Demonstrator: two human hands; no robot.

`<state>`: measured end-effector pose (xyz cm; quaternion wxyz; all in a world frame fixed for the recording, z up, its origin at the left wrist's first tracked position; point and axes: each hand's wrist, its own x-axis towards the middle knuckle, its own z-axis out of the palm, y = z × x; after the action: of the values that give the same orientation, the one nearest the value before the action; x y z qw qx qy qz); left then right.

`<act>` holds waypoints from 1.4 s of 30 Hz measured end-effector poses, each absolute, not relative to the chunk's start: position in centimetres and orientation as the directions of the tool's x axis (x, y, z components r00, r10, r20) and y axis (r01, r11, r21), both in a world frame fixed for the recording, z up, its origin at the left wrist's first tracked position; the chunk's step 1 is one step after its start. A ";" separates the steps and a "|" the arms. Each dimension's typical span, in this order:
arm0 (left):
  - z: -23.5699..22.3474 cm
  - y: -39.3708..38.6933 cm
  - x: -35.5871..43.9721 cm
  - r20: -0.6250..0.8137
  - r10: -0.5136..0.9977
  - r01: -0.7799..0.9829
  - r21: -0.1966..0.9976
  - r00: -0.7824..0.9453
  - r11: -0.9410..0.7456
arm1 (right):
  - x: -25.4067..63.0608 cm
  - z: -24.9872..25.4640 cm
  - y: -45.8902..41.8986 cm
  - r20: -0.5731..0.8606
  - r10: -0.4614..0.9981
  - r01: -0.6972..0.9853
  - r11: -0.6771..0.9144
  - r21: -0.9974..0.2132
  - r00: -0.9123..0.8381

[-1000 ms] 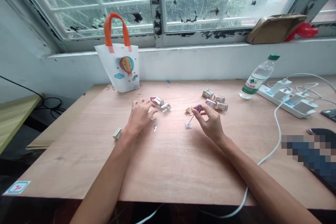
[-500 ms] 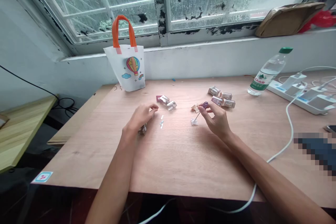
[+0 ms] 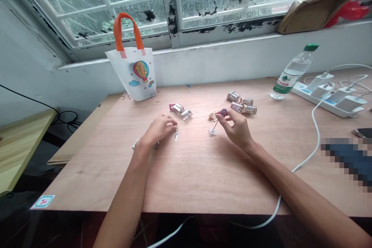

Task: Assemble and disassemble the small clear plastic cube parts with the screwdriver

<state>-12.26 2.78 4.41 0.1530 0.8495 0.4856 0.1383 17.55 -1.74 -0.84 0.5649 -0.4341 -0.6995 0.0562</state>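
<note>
My right hand (image 3: 236, 128) grips a small screwdriver (image 3: 223, 112) by its purple handle, the thin shaft slanting down to the left. Its tip meets a small clear plastic block (image 3: 212, 132) on the table. Just behind lies a tan piece (image 3: 213, 116), partly covered by the fingers. My left hand (image 3: 161, 128) is low over the table with thumb and fingertips drawn together; whatever is between them is hidden. Right by those fingertips lie small flat metal strips (image 3: 176, 137). Clear plastic pieces (image 3: 155, 146) are partly hidden under the left wrist.
Several small clear cases, perhaps pencil sharpeners, lie in a right group (image 3: 248, 109) and a middle group (image 3: 186, 114). A white bag (image 3: 136, 81), a water bottle (image 3: 289, 77) and a power strip (image 3: 334, 102) stand behind. A white cable (image 3: 318, 135) crosses the right side.
My left hand has moved slightly right, over the metal strips, and covers part of them. The screwdriver stays at the clear block. The whole view has shifted slightly.
</note>
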 end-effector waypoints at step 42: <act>5.6 2.6 -11.5 0.029 0.924 0.823 0.444 0.382 -0.354 | 17.5 -0.5 -1.4 0.740 0.672 0.537 0.619 -0.573 0.014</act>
<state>-11.52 2.57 5.63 0.1816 0.8112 0.5383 0.1385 17.54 -1.41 -0.50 0.5660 -0.4323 -0.6994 0.0597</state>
